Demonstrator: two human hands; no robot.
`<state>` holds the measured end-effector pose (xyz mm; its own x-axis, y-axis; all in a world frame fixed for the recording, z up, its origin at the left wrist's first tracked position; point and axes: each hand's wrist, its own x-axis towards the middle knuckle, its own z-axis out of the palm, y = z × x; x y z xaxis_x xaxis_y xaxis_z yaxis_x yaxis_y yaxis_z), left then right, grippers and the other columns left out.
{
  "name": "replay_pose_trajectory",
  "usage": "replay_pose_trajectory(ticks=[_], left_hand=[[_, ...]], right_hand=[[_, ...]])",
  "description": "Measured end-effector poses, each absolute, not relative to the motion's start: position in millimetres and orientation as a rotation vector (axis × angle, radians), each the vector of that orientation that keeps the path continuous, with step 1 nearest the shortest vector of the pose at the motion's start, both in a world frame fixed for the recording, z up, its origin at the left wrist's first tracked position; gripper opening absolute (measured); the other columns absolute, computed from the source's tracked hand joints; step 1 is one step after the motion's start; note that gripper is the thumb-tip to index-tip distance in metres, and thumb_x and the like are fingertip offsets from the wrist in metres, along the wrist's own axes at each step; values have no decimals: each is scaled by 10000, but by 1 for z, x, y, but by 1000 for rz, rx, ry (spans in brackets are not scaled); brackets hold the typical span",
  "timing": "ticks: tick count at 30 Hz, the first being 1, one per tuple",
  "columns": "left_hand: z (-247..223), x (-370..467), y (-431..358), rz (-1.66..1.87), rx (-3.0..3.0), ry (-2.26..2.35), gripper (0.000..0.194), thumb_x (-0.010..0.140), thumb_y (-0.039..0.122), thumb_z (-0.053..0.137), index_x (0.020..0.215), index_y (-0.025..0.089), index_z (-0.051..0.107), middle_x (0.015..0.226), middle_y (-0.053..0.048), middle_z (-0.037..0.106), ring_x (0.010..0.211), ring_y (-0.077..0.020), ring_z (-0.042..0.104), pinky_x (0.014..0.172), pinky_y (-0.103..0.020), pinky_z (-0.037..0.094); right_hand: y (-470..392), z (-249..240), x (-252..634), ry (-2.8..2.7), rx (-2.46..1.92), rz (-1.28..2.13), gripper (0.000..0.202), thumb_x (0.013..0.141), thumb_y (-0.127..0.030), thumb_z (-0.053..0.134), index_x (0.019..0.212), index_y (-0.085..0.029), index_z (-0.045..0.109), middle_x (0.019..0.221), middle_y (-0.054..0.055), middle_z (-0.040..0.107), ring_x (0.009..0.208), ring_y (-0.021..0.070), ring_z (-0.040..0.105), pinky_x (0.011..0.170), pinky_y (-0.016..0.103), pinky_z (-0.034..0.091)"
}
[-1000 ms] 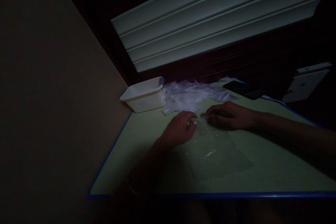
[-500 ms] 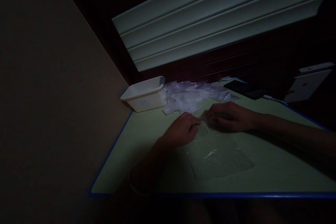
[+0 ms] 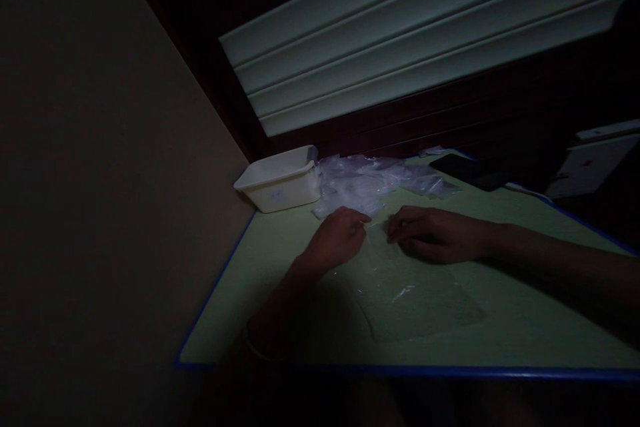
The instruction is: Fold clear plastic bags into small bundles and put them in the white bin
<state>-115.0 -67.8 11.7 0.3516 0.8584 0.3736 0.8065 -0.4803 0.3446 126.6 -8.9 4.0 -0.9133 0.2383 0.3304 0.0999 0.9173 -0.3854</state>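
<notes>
Head view: clear plastic film (image 3: 425,310) lay flat on the bench (image 3: 530,340), left hand (image 3: 338,238) and right hand (image 3: 433,235) at its far end, fingers curled; couldn't tell if either gripped it. Step looked like working that edge; next move called for a light fingertip pinch.

- Tabletop (image 3: 530,320): pale green; edge trim (image 3: 450,371): saturated blue.
- Plastic sheet (image 3: 420,310): clear, tabletop green visible through it, white glints.
- Heaped plastic packets (image 3: 355,183): translucent whitish with lavender tint.
- Bin (image 3: 290,197): off-white; faint bluish marking on front.
- Flat slab (image 3: 467,171): black.
- Panel (image 3: 400,40): pale grey-green, striped by dark parallel lines; surround (image 3: 350,124): dark reddish brown.
- Side wall (image 3: 100,213): dim grey-brown, plain.
- Rectangular object at far right (image 3: 595,170): pale grey; small red mark.
</notes>
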Motion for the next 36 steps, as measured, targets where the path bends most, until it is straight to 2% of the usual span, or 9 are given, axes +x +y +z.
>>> replay_pose_trajectory(ticks=[4,7,10,12,19,22,25,31,36], left_hand=[[21,-134,-65,724,2427,1791,289,877,218,455,1027,173,697,1019,-74,710,910,-196,642,882,-342,484],[26,-145,-67,557,2382,1819,291,888,371,485,948,198,711,959,-70,710,842,-208,643,804,-341,491],[29,-151,-71,505,2321,1767,429,785,569,597,994,207,690,1014,-74,690,905,-227,632,803,-338,487],[30,-152,-73,453,2303,1747,534,707,614,657,1043,199,667,1053,-79,674,936,-236,622,806,-332,481],[24,-148,-71,269,2318,1860,430,770,616,575,827,193,626,838,-62,661,738,-205,591,644,-303,429],[22,-146,-70,287,2295,1845,287,820,473,563,773,195,617,757,-45,648,654,-172,557,602,-285,401],[23,-144,-69,392,2347,1732,195,842,334,527,753,189,622,758,-37,649,659,-158,555,611,-275,396],[26,-139,-68,555,2208,1736,223,847,334,511,768,162,630,755,-38,654,692,-153,578,610,-262,388],[22,-139,-64,592,2156,1728,324,864,402,476,703,157,611,647,-19,587,604,-134,507,564,-260,349]], right_hand=[[-10,5,126,-2688,-240,511,278,855,-199,527,1073,-156,695,1099,134,636,1009,224,602,892,378,483],[-10,5,126,-2692,-235,508,275,864,-210,522,1072,-156,693,1099,135,635,1009,225,601,892,377,485],[-9,5,127,-2709,-247,512,281,873,-217,515,1083,-154,690,1113,136,626,1026,223,594,907,372,478],[-9,4,127,-2712,-253,515,282,872,-214,517,1086,-152,689,1119,134,624,1031,222,592,910,367,474],[-8,3,126,-2699,-245,511,274,870,-201,522,1081,-146,687,1116,132,626,1037,221,585,908,361,470],[-8,4,126,-2698,-235,519,275,870,-200,521,1083,-149,686,1113,131,631,1039,224,586,909,370,469],[-8,3,126,-2690,-239,521,278,864,-207,531,1086,-151,690,1115,132,633,1040,229,590,910,372,468],[-7,1,126,-2682,-252,532,277,862,-219,541,1084,-152,692,1113,126,632,1028,221,597,903,358,473],[-8,2,126,-2675,-247,530,267,871,-235,539,1076,-166,696,1109,120,639,1032,222,595,906,360,470]])
